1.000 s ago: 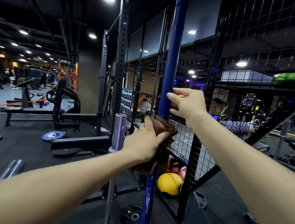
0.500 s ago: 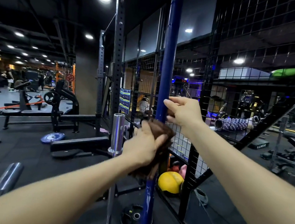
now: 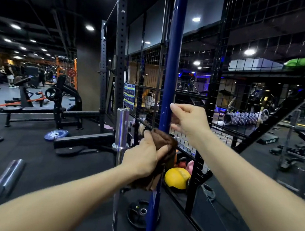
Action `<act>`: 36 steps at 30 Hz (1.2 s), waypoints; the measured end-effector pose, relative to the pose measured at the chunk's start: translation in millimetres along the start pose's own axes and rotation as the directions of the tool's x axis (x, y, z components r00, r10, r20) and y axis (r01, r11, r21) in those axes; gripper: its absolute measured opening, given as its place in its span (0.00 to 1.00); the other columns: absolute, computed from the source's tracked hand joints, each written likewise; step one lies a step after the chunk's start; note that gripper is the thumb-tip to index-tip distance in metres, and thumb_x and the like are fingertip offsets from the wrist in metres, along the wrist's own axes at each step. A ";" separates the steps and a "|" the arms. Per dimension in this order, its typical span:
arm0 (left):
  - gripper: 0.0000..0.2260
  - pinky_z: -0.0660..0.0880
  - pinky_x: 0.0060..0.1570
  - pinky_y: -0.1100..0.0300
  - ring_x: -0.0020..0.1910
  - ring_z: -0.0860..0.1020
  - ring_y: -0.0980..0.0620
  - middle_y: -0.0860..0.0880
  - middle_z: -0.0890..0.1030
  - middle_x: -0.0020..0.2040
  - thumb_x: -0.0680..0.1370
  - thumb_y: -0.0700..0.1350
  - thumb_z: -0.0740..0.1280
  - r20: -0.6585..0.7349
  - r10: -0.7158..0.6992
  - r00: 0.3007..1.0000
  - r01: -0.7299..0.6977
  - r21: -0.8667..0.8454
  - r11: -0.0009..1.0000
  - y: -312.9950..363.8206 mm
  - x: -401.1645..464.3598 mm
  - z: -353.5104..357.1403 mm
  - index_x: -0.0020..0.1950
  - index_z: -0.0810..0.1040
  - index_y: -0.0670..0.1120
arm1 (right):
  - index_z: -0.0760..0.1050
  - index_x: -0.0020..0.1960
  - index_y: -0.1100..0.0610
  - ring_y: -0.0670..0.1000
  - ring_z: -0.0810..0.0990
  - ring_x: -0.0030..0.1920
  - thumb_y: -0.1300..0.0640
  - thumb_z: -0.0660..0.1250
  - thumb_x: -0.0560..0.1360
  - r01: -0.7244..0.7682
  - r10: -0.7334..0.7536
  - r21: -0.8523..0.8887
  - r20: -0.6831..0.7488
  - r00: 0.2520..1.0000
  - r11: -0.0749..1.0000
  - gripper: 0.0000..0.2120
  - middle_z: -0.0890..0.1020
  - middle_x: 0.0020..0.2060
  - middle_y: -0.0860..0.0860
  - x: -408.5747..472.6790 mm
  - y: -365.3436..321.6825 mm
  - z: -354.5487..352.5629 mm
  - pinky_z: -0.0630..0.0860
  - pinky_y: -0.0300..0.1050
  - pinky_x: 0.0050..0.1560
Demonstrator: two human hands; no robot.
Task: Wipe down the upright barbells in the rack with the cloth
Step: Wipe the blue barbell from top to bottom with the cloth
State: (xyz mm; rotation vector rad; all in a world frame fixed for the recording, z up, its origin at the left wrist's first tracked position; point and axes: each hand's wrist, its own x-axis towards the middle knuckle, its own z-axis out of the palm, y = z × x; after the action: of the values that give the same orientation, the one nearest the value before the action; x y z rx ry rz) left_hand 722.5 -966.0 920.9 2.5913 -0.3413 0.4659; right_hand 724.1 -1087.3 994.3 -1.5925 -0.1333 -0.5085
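A tall blue barbell [image 3: 173, 60] stands upright in front of me. My left hand [image 3: 142, 158] grips a brown cloth [image 3: 165, 142] wrapped round this bar at about chest height. Just above it, my right hand [image 3: 189, 120] sits at the bar's right side, its curled fingertips hooked on the bar's edge. A silver barbell [image 3: 121, 127] stands upright immediately to the left, its sleeve top level with my right hand. The foot of both bars is hidden by my arms.
A black wire-mesh partition [image 3: 217, 85] stands right behind the bars. At its base lie a yellow ball [image 3: 175, 177] and a black weight plate [image 3: 139, 213]. A squat rack upright [image 3: 119, 53], a bench [image 3: 52, 112] and loose plates [image 3: 56, 134] are on the left.
Both hands have slid a little way down the blue bar with the cloth. My right hand's fingers now reach less far across the bar.
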 end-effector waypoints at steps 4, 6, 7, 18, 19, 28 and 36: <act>0.32 0.70 0.56 0.49 0.61 0.76 0.40 0.43 0.73 0.68 0.78 0.65 0.52 -0.131 0.060 0.990 -0.073 -0.098 0.992 21.8 29.6 -43.6 0.72 0.51 0.43 | 0.79 0.38 0.54 0.47 0.79 0.35 0.53 0.67 0.77 0.013 -0.011 0.053 -0.045 0.999 0.999 0.10 0.81 0.34 0.49 5.0 -7.8 -0.8 0.76 0.36 0.32; 0.34 0.70 0.56 0.48 0.62 0.75 0.40 0.43 0.71 0.69 0.78 0.66 0.51 -0.164 0.065 0.984 -0.080 -0.088 0.993 27.0 33.0 -47.9 0.72 0.50 0.43 | 0.78 0.37 0.53 0.45 0.78 0.33 0.52 0.66 0.77 -0.003 0.007 0.107 -0.044 0.999 0.994 0.12 0.80 0.33 0.49 3.9 -10.7 -1.6 0.74 0.35 0.29; 0.33 0.70 0.55 0.48 0.62 0.75 0.40 0.43 0.71 0.69 0.77 0.66 0.51 -0.169 0.063 0.984 -0.080 -0.094 0.992 25.4 31.0 -44.9 0.72 0.51 0.42 | 0.78 0.37 0.54 0.47 0.78 0.34 0.51 0.66 0.78 0.010 -0.007 0.086 -0.033 0.999 0.996 0.12 0.80 0.34 0.50 2.9 -9.7 -1.4 0.75 0.37 0.31; 0.30 0.71 0.57 0.46 0.60 0.75 0.40 0.41 0.73 0.66 0.77 0.65 0.53 0.063 0.013 0.998 -0.010 -0.051 0.999 -7.3 -4.1 10.5 0.67 0.56 0.42 | 0.79 0.43 0.51 0.51 0.79 0.41 0.55 0.66 0.77 -0.051 0.051 -0.024 -0.012 0.999 0.998 0.05 0.82 0.42 0.53 -22.2 22.7 0.9 0.78 0.51 0.48; 0.30 0.71 0.57 0.46 0.61 0.76 0.40 0.42 0.73 0.66 0.77 0.65 0.54 0.014 0.047 0.999 -0.046 -0.079 0.996 -2.8 3.2 -3.5 0.66 0.56 0.43 | 0.79 0.40 0.51 0.50 0.77 0.38 0.53 0.66 0.77 -0.039 0.038 -0.049 -0.023 0.999 0.998 0.08 0.82 0.39 0.51 -21.9 19.3 1.9 0.77 0.47 0.44; 0.32 0.72 0.54 0.47 0.59 0.76 0.39 0.41 0.72 0.67 0.77 0.66 0.53 0.032 0.090 0.995 -0.086 -0.111 0.990 -17.3 -2.2 16.0 0.70 0.53 0.43 | 0.80 0.44 0.52 0.53 0.79 0.47 0.48 0.62 0.79 -0.108 0.102 -0.060 -0.093 0.990 0.992 0.12 0.82 0.48 0.57 -24.2 29.4 7.3 0.76 0.48 0.47; 0.27 0.72 0.54 0.48 0.59 0.76 0.40 0.43 0.74 0.65 0.77 0.64 0.56 0.103 0.146 0.984 -0.125 -0.188 0.974 -25.2 0.4 20.3 0.63 0.58 0.44 | 0.80 0.44 0.56 0.54 0.79 0.44 0.48 0.64 0.79 -0.183 0.171 -0.083 -0.140 0.975 0.980 0.13 0.83 0.43 0.54 -43.2 60.4 9.4 0.77 0.49 0.44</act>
State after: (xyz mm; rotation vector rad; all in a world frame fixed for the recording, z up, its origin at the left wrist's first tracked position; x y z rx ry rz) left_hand 736.2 -954.6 893.9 2.4325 -0.5762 0.3147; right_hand 711.2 -1074.7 921.7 -1.6400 0.1348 -0.4852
